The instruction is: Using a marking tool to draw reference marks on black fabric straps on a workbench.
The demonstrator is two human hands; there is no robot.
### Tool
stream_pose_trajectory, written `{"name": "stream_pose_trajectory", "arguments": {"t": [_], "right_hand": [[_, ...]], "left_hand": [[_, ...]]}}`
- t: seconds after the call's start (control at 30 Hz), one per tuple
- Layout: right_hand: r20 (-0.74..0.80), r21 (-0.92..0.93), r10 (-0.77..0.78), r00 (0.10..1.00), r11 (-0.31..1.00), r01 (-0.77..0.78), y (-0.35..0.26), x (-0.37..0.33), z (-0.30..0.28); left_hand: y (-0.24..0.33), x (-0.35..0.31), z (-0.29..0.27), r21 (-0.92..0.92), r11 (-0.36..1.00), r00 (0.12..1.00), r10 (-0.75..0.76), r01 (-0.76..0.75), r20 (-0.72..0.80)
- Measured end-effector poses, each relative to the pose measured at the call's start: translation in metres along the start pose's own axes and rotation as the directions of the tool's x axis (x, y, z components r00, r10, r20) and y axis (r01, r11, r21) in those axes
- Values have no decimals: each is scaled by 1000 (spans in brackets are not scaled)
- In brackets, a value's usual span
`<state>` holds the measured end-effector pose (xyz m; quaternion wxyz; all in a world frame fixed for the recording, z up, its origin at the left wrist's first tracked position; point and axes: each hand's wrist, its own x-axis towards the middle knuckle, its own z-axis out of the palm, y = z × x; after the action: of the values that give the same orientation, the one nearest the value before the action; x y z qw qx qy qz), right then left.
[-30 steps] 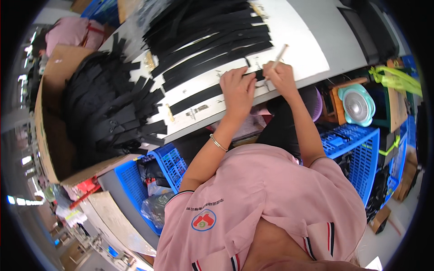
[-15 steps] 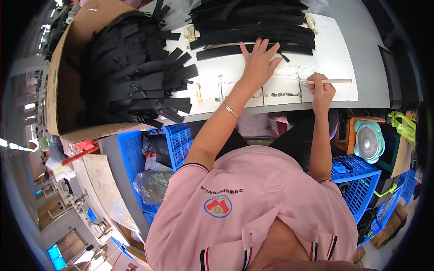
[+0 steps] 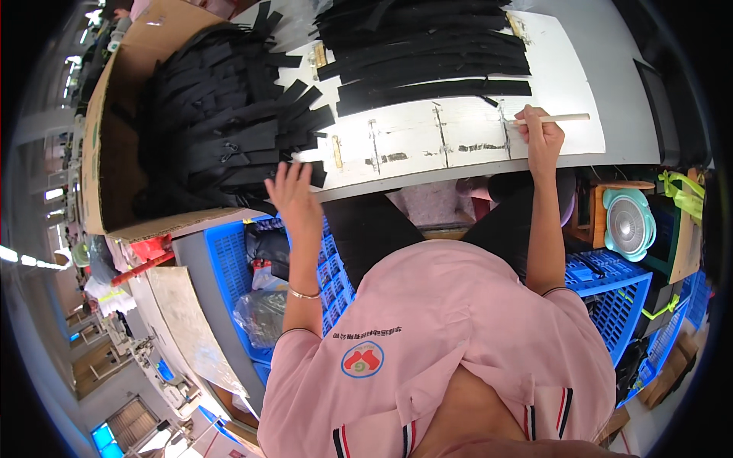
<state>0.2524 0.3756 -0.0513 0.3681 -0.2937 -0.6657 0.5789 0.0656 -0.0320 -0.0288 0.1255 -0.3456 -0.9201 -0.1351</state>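
Observation:
My right hand (image 3: 544, 141) is closed on a slim pale pencil (image 3: 569, 117), its tip pointing left over a white marked board (image 3: 408, 126). Fingers apart and holding nothing, my left hand (image 3: 298, 200) is at the near end of a heap of black zippers (image 3: 229, 114). The heap fills an open cardboard box and spills over its right side onto the board. A single black zipper (image 3: 427, 95) lies straight across the board, its pull near the right end. Beyond it, several more zippers (image 3: 420, 46) are laid side by side in a stack.
The cardboard box (image 3: 95, 153) stands at the left of the grey table (image 3: 611, 76). Blue plastic crates (image 3: 229, 263) are below the table on both sides. A small teal fan (image 3: 630, 225) stands at the right. A plastic bag (image 3: 259, 313) lies in the left crate.
My left hand has left the near zipper on the board and moved left toward the heap in the box. My right hand, still holding the pencil, has shifted slightly away from me.

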Motion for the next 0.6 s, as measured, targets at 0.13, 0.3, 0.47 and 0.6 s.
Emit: {"name": "stream_pose_trajectory", "arguments": {"t": [0.13, 0.3, 0.47, 0.6], "right_hand": [[-5, 24, 9, 1000, 1000, -9, -1, 1, 4], [-13, 69, 31, 999, 997, -30, 1, 0, 7], [-12, 82, -4, 1000, 997, 5, -2, 0, 5], [-7, 55, -32, 999, 998, 32, -6, 1, 2]], "left_hand": [[-21, 8, -1, -27, 999, 993, -35, 32, -113], [-20, 32, 11, 10, 1000, 967, 6, -4, -256], [30, 58, 19, -112, 984, 963, 109, -140, -247], [118, 79, 43, -451, 872, 981, 180, -191, -68]]}}
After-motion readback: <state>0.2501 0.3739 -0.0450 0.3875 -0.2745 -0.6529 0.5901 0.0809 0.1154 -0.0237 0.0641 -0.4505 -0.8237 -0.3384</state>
